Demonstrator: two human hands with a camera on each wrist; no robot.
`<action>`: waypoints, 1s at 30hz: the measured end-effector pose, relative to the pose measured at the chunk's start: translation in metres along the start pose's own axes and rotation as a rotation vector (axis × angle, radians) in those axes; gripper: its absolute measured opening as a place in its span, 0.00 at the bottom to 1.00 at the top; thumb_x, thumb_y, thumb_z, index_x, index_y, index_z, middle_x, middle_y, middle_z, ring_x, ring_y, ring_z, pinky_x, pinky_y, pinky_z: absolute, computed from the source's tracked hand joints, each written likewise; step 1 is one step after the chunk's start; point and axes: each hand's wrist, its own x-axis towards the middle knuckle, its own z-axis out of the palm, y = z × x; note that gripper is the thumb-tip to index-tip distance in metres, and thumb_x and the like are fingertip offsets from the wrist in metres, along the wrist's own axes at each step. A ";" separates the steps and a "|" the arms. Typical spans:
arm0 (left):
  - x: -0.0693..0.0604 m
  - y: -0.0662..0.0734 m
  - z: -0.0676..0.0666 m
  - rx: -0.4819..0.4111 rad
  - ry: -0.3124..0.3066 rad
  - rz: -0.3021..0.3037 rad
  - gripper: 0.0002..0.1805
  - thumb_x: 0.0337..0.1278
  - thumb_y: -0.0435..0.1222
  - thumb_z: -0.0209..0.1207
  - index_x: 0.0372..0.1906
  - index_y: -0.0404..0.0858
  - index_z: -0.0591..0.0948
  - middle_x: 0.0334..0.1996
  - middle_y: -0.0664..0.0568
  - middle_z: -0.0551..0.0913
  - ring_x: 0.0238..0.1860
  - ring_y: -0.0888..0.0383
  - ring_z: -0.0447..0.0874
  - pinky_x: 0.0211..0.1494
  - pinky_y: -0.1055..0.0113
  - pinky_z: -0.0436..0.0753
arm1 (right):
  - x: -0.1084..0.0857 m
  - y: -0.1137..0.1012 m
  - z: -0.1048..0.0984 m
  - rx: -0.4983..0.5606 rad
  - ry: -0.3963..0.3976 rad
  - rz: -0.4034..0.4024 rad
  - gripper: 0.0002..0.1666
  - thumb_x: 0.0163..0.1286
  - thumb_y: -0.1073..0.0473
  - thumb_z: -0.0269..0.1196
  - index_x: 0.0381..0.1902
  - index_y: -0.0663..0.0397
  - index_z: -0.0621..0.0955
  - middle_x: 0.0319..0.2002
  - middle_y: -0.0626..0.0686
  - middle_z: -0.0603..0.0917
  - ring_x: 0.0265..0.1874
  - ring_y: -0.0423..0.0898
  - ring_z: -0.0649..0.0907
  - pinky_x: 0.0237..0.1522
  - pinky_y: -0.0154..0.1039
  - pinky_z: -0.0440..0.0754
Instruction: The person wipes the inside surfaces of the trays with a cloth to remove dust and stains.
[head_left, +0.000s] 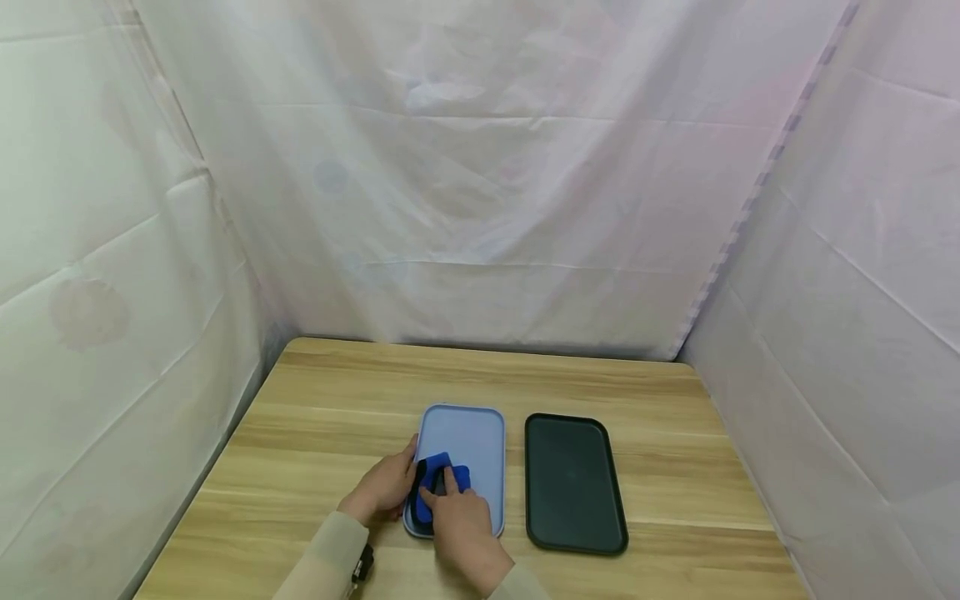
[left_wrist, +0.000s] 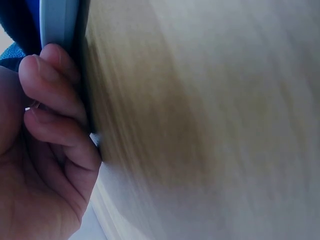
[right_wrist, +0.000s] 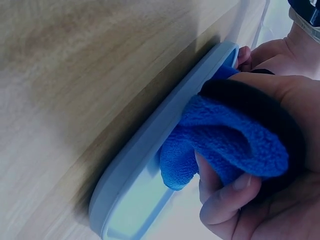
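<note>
At lower centre of the head view, the left hand (head_left: 387, 485) grips the light-blue tray (head_left: 480, 437); the right hand (head_left: 462, 522) grasps a blue cloth (right_wrist: 215, 115) on it.

Your head view is softly lit; your wrist views look bluish, the tray (right_wrist: 149, 142) shadowing a blurred worktop (right_wrist: 65, 85).

The pale blue tray (head_left: 480, 433) is rectangular, with rounded corners and a low rim, and lies on the wooden table (head_left: 337, 400), its left edge held by the left hand (head_left: 386, 483). The fuzzy blue cloth (right_wrist: 215, 117), edged in black, is bunched in the tray's near left part; the right hand (head_left: 462, 523), partly hidden, seems to grip it.
</note>
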 end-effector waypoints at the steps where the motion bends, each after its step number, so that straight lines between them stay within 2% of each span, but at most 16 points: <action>1: 0.000 0.000 0.000 -0.004 -0.001 0.001 0.33 0.83 0.38 0.43 0.84 0.35 0.51 0.11 0.52 0.77 0.06 0.61 0.73 0.15 0.63 0.76 | -0.001 0.000 0.000 0.000 -0.004 -0.001 0.37 0.66 0.54 0.72 0.69 0.15 0.76 0.75 0.57 0.73 0.46 0.59 0.87 0.37 0.52 0.87; 9: 0.000 -0.001 0.000 0.004 0.002 0.012 0.33 0.83 0.37 0.43 0.83 0.33 0.50 0.10 0.52 0.77 0.06 0.62 0.72 0.15 0.63 0.75 | -0.003 0.001 -0.001 -0.021 0.003 -0.024 0.35 0.68 0.53 0.70 0.68 0.13 0.76 0.75 0.55 0.73 0.46 0.58 0.87 0.38 0.51 0.87; 15: 0.002 0.000 0.002 0.013 0.002 0.020 0.33 0.83 0.37 0.43 0.83 0.32 0.50 0.10 0.52 0.77 0.05 0.62 0.72 0.14 0.64 0.74 | -0.006 0.003 -0.002 -0.040 0.014 -0.039 0.34 0.70 0.53 0.69 0.68 0.13 0.76 0.76 0.55 0.73 0.44 0.56 0.87 0.33 0.49 0.86; 26: 0.001 0.000 0.003 0.049 0.018 0.022 0.34 0.81 0.35 0.45 0.83 0.31 0.50 0.10 0.53 0.77 0.05 0.62 0.72 0.13 0.65 0.73 | -0.009 0.014 -0.001 -0.013 -0.012 -0.066 0.41 0.64 0.56 0.73 0.67 0.08 0.75 0.77 0.49 0.71 0.52 0.59 0.88 0.34 0.50 0.88; 30: 0.000 0.001 0.003 0.056 0.023 0.018 0.34 0.81 0.36 0.46 0.83 0.31 0.51 0.11 0.53 0.77 0.05 0.62 0.73 0.14 0.65 0.74 | -0.009 0.019 0.002 0.008 -0.016 -0.079 0.42 0.63 0.57 0.73 0.67 0.09 0.75 0.77 0.50 0.71 0.52 0.59 0.88 0.33 0.50 0.87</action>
